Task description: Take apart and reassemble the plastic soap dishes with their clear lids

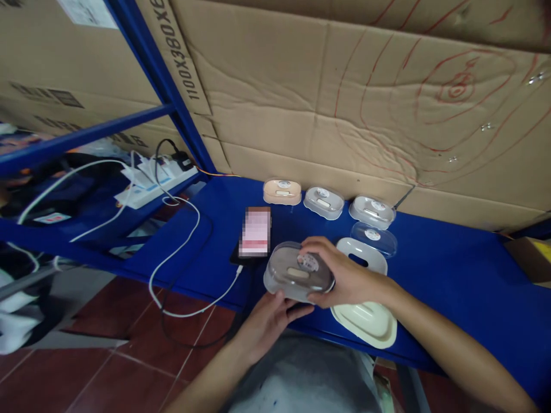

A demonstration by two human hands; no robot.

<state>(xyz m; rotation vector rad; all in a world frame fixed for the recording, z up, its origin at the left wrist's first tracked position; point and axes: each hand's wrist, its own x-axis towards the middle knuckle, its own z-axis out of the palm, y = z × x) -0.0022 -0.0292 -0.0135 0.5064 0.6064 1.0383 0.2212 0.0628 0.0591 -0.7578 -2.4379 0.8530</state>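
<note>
My right hand (340, 272) grips a grey oval soap box (282, 275) with a clear lid and a round sticker, fingers over its far edge and thumb at its near edge. Below that box, my left hand (269, 321) touches the near edge with its thumb, its other fingers stretched out beneath. Under and beside my right forearm lie a white oval tray part (376, 255) with a slot and a cream oval dish (370, 327). A loose clear lid (385, 241) with a sticker rests just behind the white part.
Along the cardboard wall (275, 115) stand a peach lidded box (282, 192) and two grey lidded boxes (323, 203). A phone (255, 232) with a white charging cable (200, 312) lies on the blue table (451, 275). On the left is a power strip (157, 189) with several plugs.
</note>
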